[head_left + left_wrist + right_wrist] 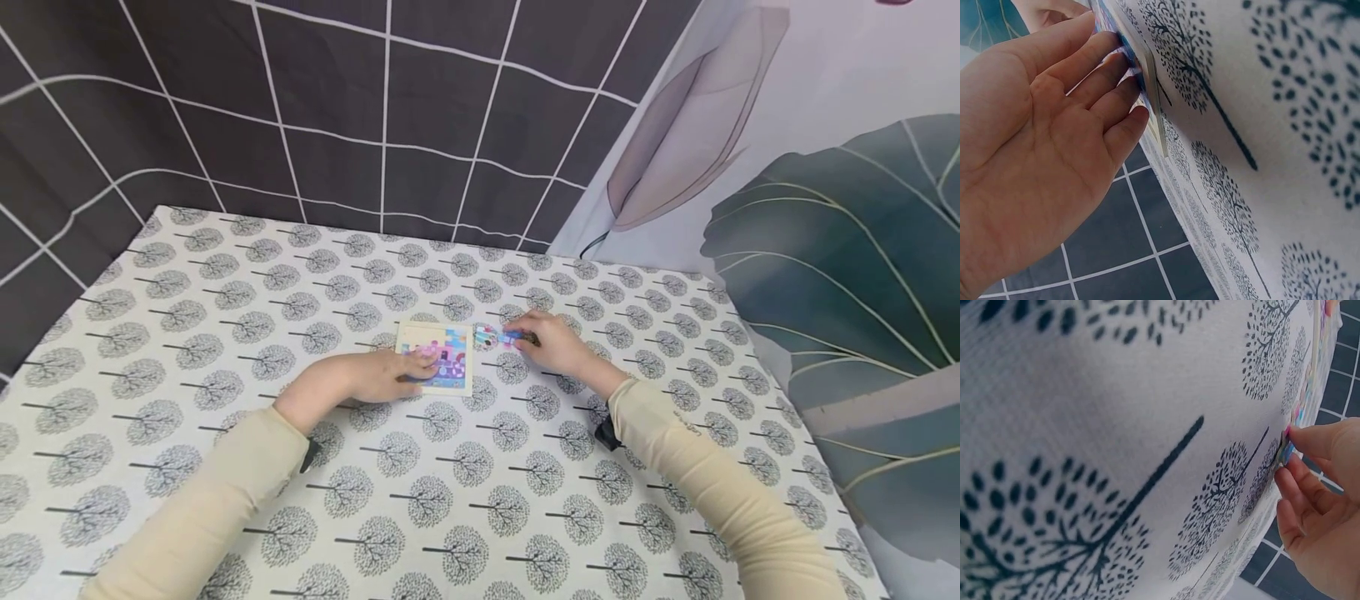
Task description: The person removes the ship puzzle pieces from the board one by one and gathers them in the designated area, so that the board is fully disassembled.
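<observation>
A jigsaw puzzle board [459, 360] with a pale frame and a pink and purple picture lies flat on the tablecloth. Its upper left part shows bare backing. My left hand [378, 377] rests on the board's left side with fingers extended; in the left wrist view those fingers [1107, 84] lie along its face. To the right of the board, my right hand [555, 343] pinches a small blue and pink puzzle piece [1286, 449] between thumb and fingers, low over the cloth. Colourful loose pieces [486, 337] lie between that hand and the board.
A white tablecloth [468, 454] printed with grey trees covers the table. Behind it hangs a dark cloth with a white grid [322, 108]. A curtain with large leaves [847, 250] hangs along the right side.
</observation>
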Demonstrator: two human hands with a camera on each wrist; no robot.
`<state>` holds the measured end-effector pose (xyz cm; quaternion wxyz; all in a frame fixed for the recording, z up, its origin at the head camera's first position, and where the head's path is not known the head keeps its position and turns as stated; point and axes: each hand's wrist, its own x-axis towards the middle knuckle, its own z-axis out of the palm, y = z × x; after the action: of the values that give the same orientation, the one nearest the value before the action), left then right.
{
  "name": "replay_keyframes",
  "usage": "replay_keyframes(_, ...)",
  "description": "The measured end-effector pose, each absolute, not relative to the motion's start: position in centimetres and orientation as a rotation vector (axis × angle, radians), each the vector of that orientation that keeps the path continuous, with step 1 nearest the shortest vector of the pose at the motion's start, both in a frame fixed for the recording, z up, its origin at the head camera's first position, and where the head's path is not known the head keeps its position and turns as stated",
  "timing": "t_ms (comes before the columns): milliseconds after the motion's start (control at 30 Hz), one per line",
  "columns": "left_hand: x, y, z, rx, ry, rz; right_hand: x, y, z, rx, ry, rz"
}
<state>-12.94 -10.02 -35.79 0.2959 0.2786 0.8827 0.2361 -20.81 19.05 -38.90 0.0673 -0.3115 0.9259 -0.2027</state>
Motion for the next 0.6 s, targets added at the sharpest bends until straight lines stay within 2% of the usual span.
replay_keyframes(600,-13.0,-10.04,-35.92,0.748,2.358,0.591,-21.13,19.25,-38.14,-0.918,2.719,-0.57)
